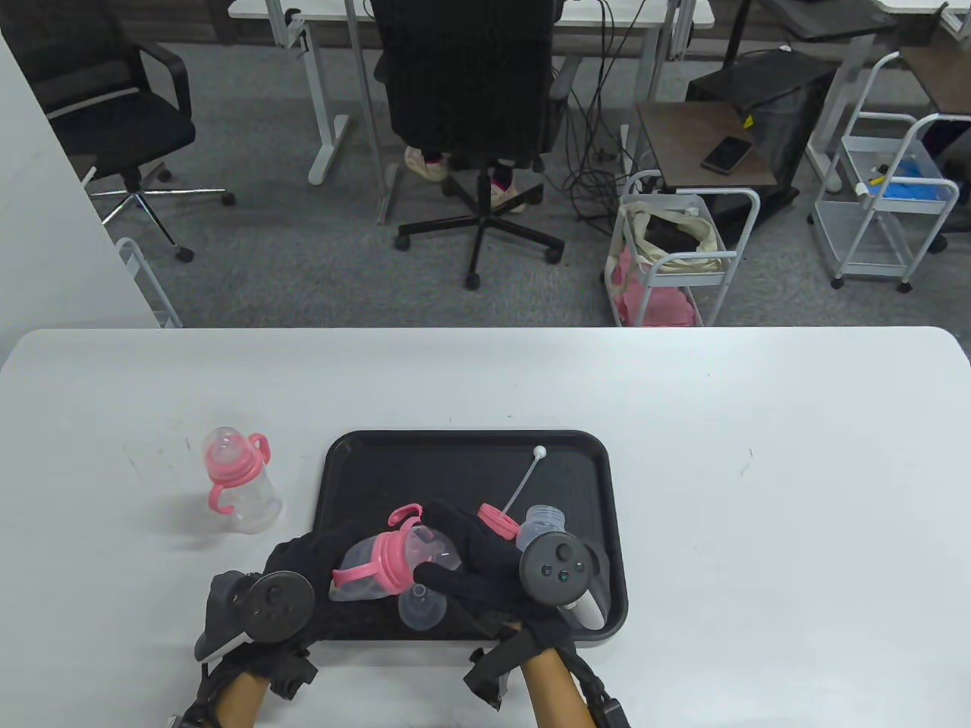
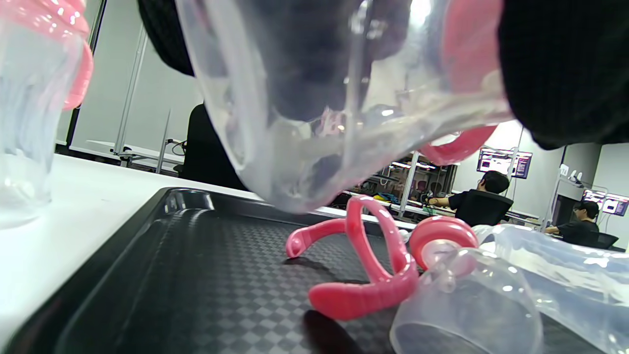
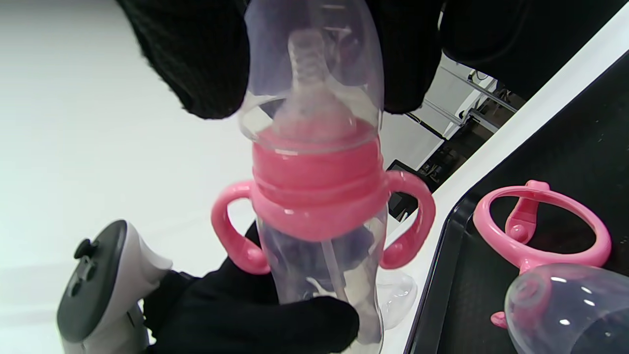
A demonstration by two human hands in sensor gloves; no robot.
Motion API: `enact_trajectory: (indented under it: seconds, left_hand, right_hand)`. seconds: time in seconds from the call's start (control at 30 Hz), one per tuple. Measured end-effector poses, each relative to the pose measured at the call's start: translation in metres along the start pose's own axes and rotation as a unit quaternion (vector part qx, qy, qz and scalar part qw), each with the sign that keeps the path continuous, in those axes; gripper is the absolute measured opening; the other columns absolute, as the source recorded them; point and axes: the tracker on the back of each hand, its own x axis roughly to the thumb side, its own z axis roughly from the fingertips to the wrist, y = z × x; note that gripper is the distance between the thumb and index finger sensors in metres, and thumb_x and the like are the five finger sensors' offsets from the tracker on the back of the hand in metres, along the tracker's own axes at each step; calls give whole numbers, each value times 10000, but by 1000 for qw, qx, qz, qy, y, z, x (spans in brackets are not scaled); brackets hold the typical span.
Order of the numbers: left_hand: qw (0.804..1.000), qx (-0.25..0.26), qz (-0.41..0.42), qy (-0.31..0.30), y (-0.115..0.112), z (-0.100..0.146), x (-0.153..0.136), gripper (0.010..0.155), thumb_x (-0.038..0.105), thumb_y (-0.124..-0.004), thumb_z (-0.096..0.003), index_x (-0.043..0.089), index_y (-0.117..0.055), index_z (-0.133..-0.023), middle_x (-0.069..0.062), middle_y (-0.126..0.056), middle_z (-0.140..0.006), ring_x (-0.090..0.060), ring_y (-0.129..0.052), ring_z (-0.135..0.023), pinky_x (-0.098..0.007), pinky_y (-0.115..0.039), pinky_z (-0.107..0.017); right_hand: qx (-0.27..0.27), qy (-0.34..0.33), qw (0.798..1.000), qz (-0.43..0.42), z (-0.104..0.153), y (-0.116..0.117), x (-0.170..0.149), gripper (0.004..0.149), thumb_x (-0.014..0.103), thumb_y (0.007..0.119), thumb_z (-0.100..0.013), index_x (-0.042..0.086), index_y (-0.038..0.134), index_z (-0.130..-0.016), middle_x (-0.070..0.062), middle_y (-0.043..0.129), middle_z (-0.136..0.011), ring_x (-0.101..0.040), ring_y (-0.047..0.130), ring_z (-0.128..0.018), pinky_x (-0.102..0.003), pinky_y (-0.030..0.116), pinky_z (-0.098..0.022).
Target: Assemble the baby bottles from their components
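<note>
A baby bottle with a pink handled collar lies tilted between both hands over the black tray's near left part. My left hand grips its clear body from below. My right hand holds the clear cap over the nipple, with fingers on either side. A finished bottle stands on the table left of the tray. Loose on the tray are a pink handle ring, a pink collar with a straw, a clear bottle body and a clear cap.
The white table extends right of and beyond the tray. In the left wrist view the handle ring and the clear cap lie just under the held bottle. Office chairs and carts stand beyond the far edge.
</note>
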Motion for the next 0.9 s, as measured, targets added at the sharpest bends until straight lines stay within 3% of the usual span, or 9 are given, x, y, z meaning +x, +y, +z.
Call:
enact_trajectory:
  seconds: [0.13,0.3,0.8,0.83,0.9]
  left_hand:
    - [1000,4,-20,-6,0,0,5,971,713,-876,-332,338,-480,-1135,109,-743,-1093,-182,-870,-981,-547,-680,-748]
    - [999,3,-41,-15,-3,0,10,970,681,-877,-346,298,-473,-1141,61,-733,-1098,-202,-855,-978,-564,-668,-747]
    - [992,42,-109,-44,1,2,31,980,637,-926,-327,228,-527,-1123,3,-770,-1057,-238,-871,-932,-550,-692,-723]
    - [985,70,-156,-38,3,3,33,984,638,-929,-309,235,-537,-1117,11,-781,-1049,-227,-882,-925,-548,-703,-719]
    - [981,57,-179,-46,7,1,36,989,644,-931,-308,239,-538,-1120,25,-781,-1053,-217,-883,-929,-547,-708,-718]
  right_hand:
    - [21,-2,1000,15,-1,9,2,698,427,809,-592,161,472,-1142,-187,542,-1162,-448,727,-961,-669,615,-690]
    - [77,2,994,78,-3,22,2,763,425,721,-617,135,252,-1144,-244,324,-1151,-481,595,-972,-651,617,-689]
    - [85,17,992,92,-6,25,-1,747,442,686,-597,98,298,-1135,-374,430,-1030,-456,820,-711,-499,822,-532]
    - [87,37,992,80,-4,26,-5,753,473,650,-602,88,275,-1129,-368,446,-1014,-404,854,-677,-448,856,-501]
    - [83,60,995,7,-5,29,-15,756,477,658,-605,73,289,-1127,-378,465,-999,-377,877,-619,-429,866,-447]
